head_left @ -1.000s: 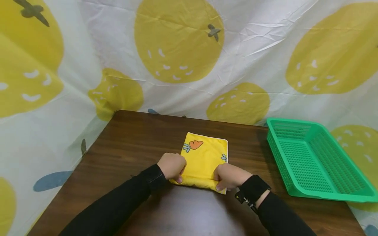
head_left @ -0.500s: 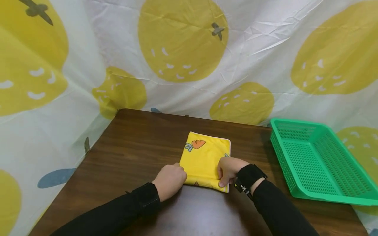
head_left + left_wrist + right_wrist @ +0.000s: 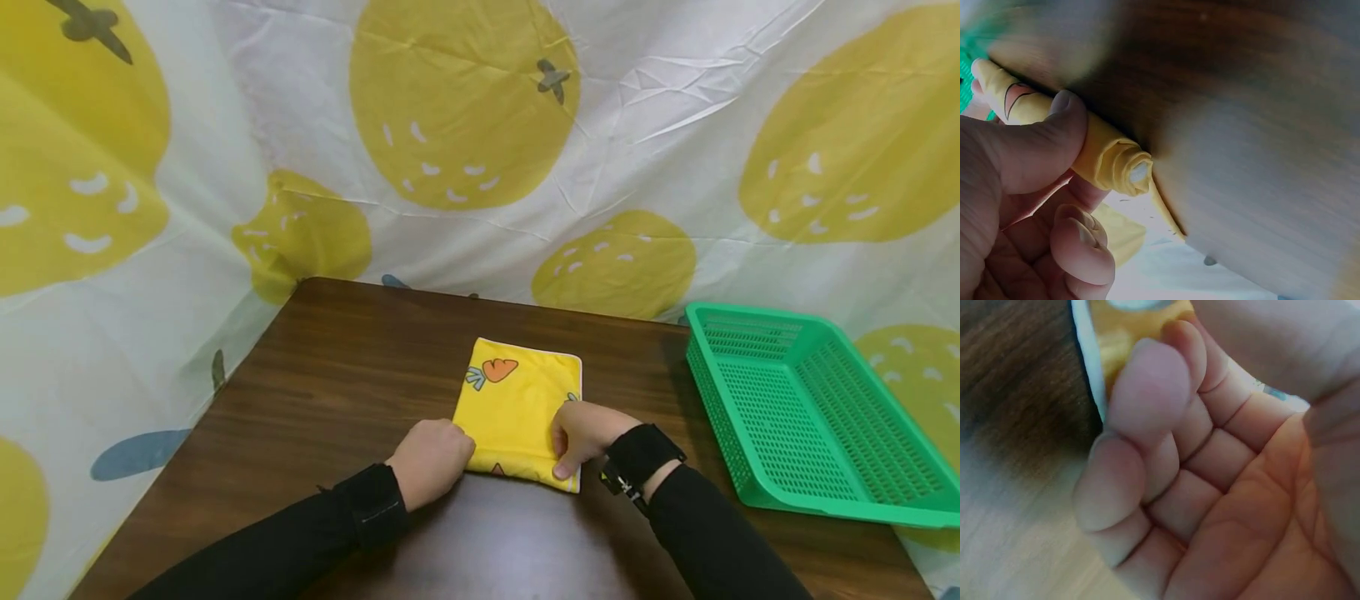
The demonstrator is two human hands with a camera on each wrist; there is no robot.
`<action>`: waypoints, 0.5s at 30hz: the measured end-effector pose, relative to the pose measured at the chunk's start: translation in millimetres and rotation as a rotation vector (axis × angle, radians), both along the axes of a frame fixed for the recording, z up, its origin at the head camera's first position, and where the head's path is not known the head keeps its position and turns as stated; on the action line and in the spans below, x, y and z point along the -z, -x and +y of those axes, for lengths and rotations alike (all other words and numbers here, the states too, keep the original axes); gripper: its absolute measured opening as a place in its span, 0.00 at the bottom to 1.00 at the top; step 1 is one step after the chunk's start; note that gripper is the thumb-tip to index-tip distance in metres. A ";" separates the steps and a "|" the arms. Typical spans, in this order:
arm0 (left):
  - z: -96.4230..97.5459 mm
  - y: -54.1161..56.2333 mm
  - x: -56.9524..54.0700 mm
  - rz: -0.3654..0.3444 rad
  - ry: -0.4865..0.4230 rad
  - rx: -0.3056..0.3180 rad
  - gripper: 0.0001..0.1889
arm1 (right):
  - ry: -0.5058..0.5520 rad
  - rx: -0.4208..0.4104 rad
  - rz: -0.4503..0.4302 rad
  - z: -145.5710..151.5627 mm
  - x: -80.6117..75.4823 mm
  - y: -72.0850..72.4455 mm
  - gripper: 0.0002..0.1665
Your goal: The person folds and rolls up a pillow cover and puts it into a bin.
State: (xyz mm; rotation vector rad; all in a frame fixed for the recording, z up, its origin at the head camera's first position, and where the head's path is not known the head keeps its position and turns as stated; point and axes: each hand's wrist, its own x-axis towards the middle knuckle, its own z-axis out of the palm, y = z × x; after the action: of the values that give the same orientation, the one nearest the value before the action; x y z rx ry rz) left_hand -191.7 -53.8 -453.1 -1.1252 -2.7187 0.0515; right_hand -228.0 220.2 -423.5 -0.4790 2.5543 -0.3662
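Note:
A yellow cloth [image 3: 510,408] with a carrot print and white edging lies on the table, its near edge turned into a roll. In the left wrist view the roll [image 3: 1107,153] shows its layered end, and my left hand [image 3: 1029,181] pinches it between thumb and fingers. Seen from the head, that left hand [image 3: 431,462] sits at the cloth's near left corner. My right hand [image 3: 592,437] grips the roll at the near right, thumb on the front. The curled fingers [image 3: 1147,394] of this hand fill the right wrist view, hiding most of the cloth there.
A green plastic basket [image 3: 825,507] with perforated walls stands on the right of the dark wooden table [image 3: 345,358]. A white curtain [image 3: 465,237] with yellow fruit prints hangs behind and at the left.
My left hand has shifted from on top of the roll to its left end, lower and further left. The right hand has moved slightly right. The cloth stays nearly in place.

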 end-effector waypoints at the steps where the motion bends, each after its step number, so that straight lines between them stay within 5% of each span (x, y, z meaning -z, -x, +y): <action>1: 0.6 0.7 0.9 0.004 0.005 0.004 0.08 | 0.012 -0.007 0.010 -0.7 0.0 -2.5 0.18; 7: 3.5 5.7 4.9 0.013 0.026 0.010 0.10 | 0.001 -0.010 0.201 -15.0 3.3 -31.5 0.18; 15: 3.1 11.8 4.8 -0.026 -0.013 0.002 0.13 | -0.225 -0.109 0.844 -35.5 23.3 -81.7 0.10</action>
State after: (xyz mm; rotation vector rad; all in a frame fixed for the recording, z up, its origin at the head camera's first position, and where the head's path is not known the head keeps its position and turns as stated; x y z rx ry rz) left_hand -203.5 -50.7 -457.9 -1.1330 -2.7367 0.0194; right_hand -146.2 184.7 -446.8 -0.8094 3.2902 0.2252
